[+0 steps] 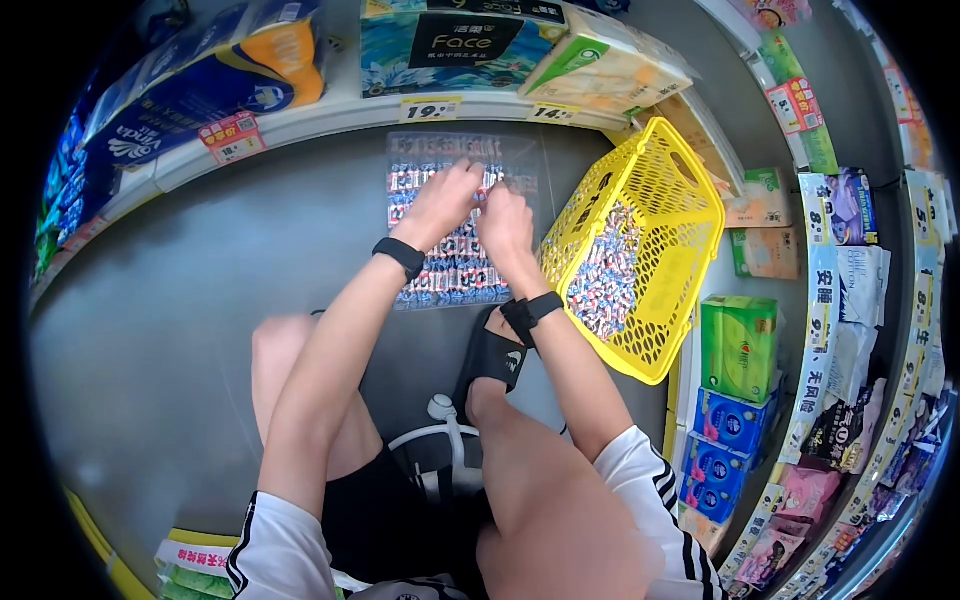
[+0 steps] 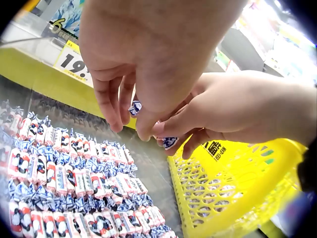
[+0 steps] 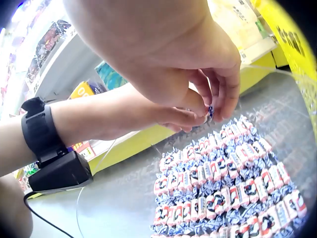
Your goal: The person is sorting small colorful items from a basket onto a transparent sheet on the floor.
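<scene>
Over a clear plastic box (image 1: 520, 160) lined with rows of wrapped candies (image 1: 455, 285), my two hands meet with their fingertips close together. My left hand (image 1: 447, 205) pinches a wrapped candy, whose blue-and-white twisted end (image 2: 134, 108) sticks out between the fingers. The right hand (image 1: 507, 228) also pinches candy wrapping, and a blue-and-white twist (image 2: 170, 143) shows below its thumb. I cannot tell whether both hold one candy or two. In the right wrist view a wrapper end (image 3: 211, 113) shows at the right fingertips. The white, red and blue candies lie side by side beneath.
Right of the box, a yellow basket (image 1: 690, 265) holds a heap of loose candies (image 1: 605, 280). Store shelves with tissue packs (image 1: 460, 45) run along the back, and more packs (image 1: 738, 345) stand on the right. A foot in a black slipper (image 1: 492, 358) is near the box's front corner.
</scene>
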A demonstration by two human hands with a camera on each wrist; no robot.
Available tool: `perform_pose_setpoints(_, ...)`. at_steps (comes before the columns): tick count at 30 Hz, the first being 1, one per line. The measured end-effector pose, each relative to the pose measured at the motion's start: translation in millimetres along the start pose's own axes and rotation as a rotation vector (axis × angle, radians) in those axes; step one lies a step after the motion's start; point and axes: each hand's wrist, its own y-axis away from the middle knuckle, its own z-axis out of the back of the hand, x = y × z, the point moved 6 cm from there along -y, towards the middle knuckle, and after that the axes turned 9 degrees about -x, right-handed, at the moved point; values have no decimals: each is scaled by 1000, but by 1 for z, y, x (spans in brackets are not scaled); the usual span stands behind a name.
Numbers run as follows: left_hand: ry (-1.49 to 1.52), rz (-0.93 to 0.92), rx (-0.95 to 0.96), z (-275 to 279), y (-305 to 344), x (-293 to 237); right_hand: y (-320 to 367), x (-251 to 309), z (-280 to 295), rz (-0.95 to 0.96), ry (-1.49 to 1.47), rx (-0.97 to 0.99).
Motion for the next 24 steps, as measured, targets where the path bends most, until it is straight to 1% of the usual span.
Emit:
perform_pose_setpoints(2,-31,39,71,-14,1,9,2,-3,-11,-16,-40,29)
perform_pose_setpoints(3,-29,42,132,-22,-3,12,2,-8,-17,-66,-70,12)
perform_pose_setpoints(4,-32,40,137,-26,-5,13,3,-13,-24,-119,-100,-2)
perform_pose_setpoints(6,68,104,144,-35,-4,14,4,-22,-37,-164,-129,-21)
perform_pose_setpoints(7,90,133,214,-34,-5,9,6,-29,-43,-207,-150,-22)
perform_pose_setpoints(8,90,135,223,-41,1,11,8,-36,-48,-250,-171,-24)
perform_pose_setpoints(10,-34,18,164,-41,4,11,8,-44,-53,-272,-144,-16)
perform_pose_setpoints(11,-97,60,263,-48,9,16,12,-47,-56,-294,-114,-2)
perform_pose_setpoints(12,-102,62,271,-47,10,19,15,-50,-60,-299,-119,3)
perform_pose_setpoints(14,-285,-30,668,-63,23,25,18,-51,-59,-191,8,-59)
perform_pose_setpoints(15,-313,14,765,-60,26,23,19,-53,-60,-184,64,-71)
perform_pose_setpoints(16,-316,17,766,-61,33,26,18,-55,-62,-183,60,-68)
perform_pose_setpoints(18,-320,-139,593,-56,42,23,17,-56,-63,-148,76,-77)
perform_pose_setpoints(21,-360,-167,612,-64,51,22,15,-55,-63,-105,89,-102)
perform_pose_setpoints(24,-398,-193,596,-71,59,19,15,-56,-69,-119,136,-82)
